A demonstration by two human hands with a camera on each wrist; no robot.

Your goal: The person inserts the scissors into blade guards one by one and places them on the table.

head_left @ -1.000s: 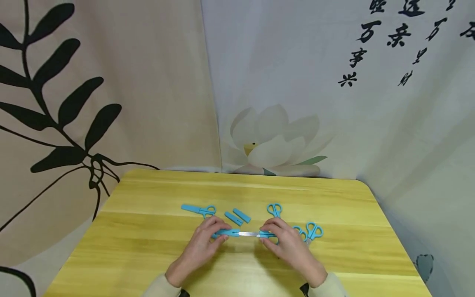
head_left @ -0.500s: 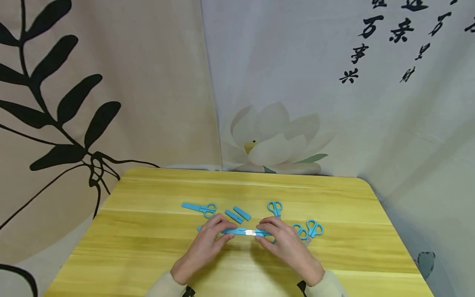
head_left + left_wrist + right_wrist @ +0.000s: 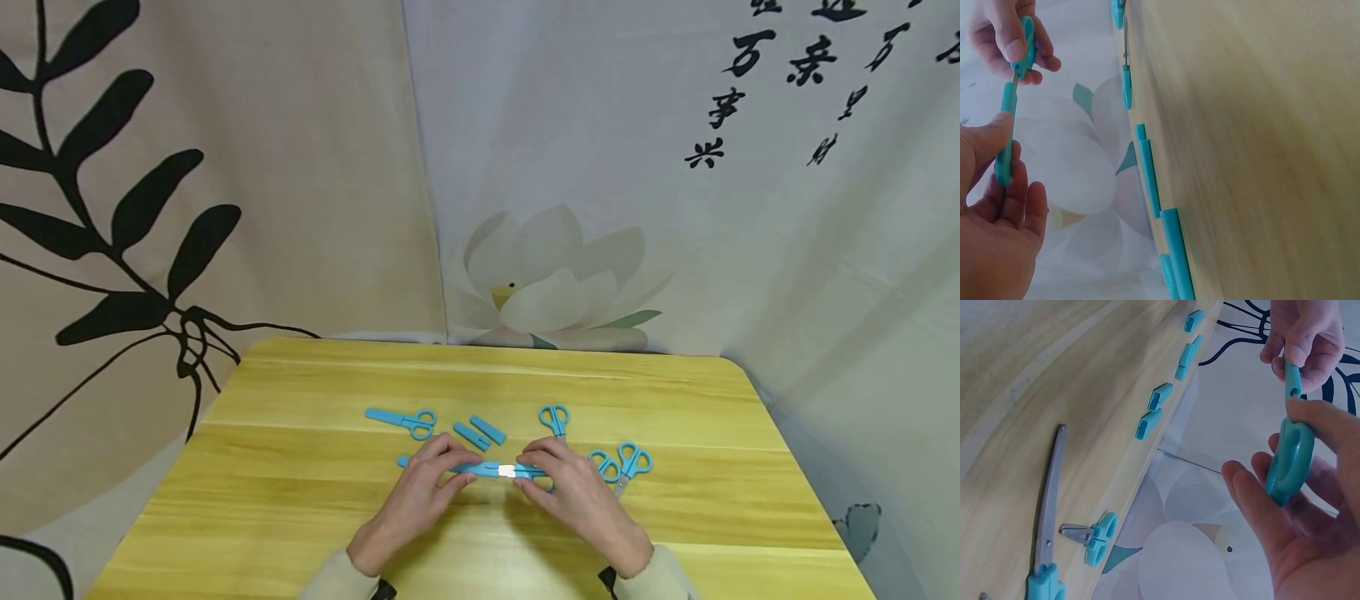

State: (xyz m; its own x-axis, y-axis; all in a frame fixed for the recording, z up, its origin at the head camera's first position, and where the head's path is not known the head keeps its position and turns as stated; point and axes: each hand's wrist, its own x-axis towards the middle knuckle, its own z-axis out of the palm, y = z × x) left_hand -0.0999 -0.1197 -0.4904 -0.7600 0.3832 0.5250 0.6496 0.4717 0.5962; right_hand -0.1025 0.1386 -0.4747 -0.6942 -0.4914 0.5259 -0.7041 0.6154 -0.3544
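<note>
Both hands hold one pair of blue scissors (image 3: 534, 472) just above the wooden table (image 3: 300, 517). My left hand (image 3: 438, 468) pinches the blue blade cover (image 3: 471, 467), whose tip pokes out to the left of the fingers. My right hand (image 3: 546, 468) grips the scissors' handles (image 3: 1289, 456). Only a short stretch of bare metal blade (image 3: 507, 471) shows between cover and handles. The left wrist view shows the cover (image 3: 1005, 140) between thumb and fingers, with the right hand (image 3: 1013, 44) beyond it. In the right wrist view the left hand (image 3: 1302, 337) is on the cover (image 3: 1292, 378).
On the table lie a capped pair of scissors (image 3: 401, 419), two loose blue covers (image 3: 472, 436) (image 3: 488, 429), an uncovered pair (image 3: 554, 419) behind the right hand and two more pairs (image 3: 606, 467) (image 3: 634, 461) to its right. Printed cloth hangs behind the table.
The cover has slid further along the blade towards the handles, so less bare metal shows. Both hands have drawn closer together.
</note>
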